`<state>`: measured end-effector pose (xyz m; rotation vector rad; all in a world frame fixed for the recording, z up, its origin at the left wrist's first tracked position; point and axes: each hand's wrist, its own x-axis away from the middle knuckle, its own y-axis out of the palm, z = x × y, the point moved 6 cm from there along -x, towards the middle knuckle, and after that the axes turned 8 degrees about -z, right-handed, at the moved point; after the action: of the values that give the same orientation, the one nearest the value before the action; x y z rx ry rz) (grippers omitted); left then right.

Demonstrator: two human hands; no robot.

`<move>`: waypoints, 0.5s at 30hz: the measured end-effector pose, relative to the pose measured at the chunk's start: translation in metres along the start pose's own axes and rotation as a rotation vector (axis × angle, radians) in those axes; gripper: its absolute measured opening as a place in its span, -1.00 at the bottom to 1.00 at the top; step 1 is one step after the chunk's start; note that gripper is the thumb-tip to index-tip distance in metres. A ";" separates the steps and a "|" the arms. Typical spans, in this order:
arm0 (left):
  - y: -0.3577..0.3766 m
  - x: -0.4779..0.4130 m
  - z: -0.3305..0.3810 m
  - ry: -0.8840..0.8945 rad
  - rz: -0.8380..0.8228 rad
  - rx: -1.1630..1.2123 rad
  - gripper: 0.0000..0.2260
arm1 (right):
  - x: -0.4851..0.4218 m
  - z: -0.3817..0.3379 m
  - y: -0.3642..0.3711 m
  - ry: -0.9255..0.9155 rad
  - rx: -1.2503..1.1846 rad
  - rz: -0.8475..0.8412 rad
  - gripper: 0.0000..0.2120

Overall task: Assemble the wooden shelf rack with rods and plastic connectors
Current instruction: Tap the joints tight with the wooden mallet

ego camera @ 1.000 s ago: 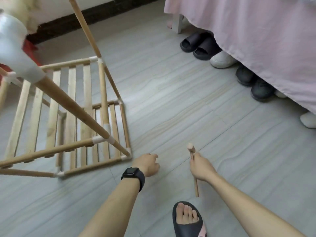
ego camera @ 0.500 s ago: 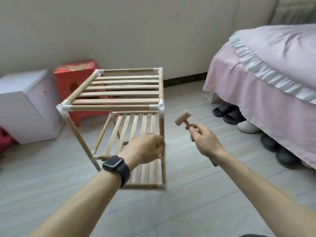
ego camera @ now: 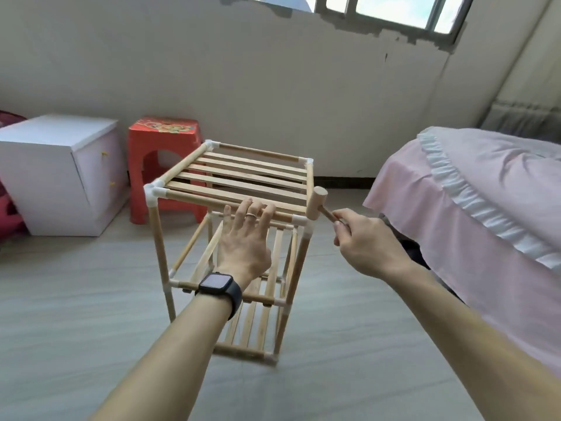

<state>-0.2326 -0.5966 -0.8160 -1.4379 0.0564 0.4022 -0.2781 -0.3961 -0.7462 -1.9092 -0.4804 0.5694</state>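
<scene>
The wooden shelf rack [ego camera: 188, 165] stands upright on the floor, three slatted tiers joined by rods and white plastic connectors. My left hand [ego camera: 246, 238], a dark watch on its wrist, grips the front rod of the top tier near its right end. My right hand [ego camera: 364, 241] holds a small wooden mallet [ego camera: 316, 203] by its handle. The mallet head rests at the top front-right corner connector [ego camera: 300, 220], which it partly hides.
A red plastic stool [ego camera: 164, 141] and a white cabinet [ego camera: 57, 165] stand behind the rack on the left, by the wall. A bed with a pink cover [ego camera: 473, 226] fills the right side, close to my right arm. Grey floor lies in front.
The view rose from the floor to the upright rack. My left hand went from a post to the top front rod. My right hand brought the mallet to the top front-right corner.
</scene>
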 end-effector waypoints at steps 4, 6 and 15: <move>0.002 -0.004 -0.001 -0.002 0.022 -0.040 -0.18 | 0.000 -0.005 -0.040 -0.135 -0.100 0.332 -0.73; 0.004 -0.003 -0.002 0.010 0.029 -0.050 -0.17 | 0.003 -0.007 -0.039 -0.177 -0.087 0.356 -0.72; 0.006 -0.002 -0.005 0.020 0.016 -0.070 -0.14 | -0.009 0.000 -0.040 -0.106 -0.014 0.301 -0.70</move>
<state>-0.2353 -0.6015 -0.8217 -1.5111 0.0708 0.4057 -0.2880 -0.3858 -0.7077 -1.9862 -0.2643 0.8679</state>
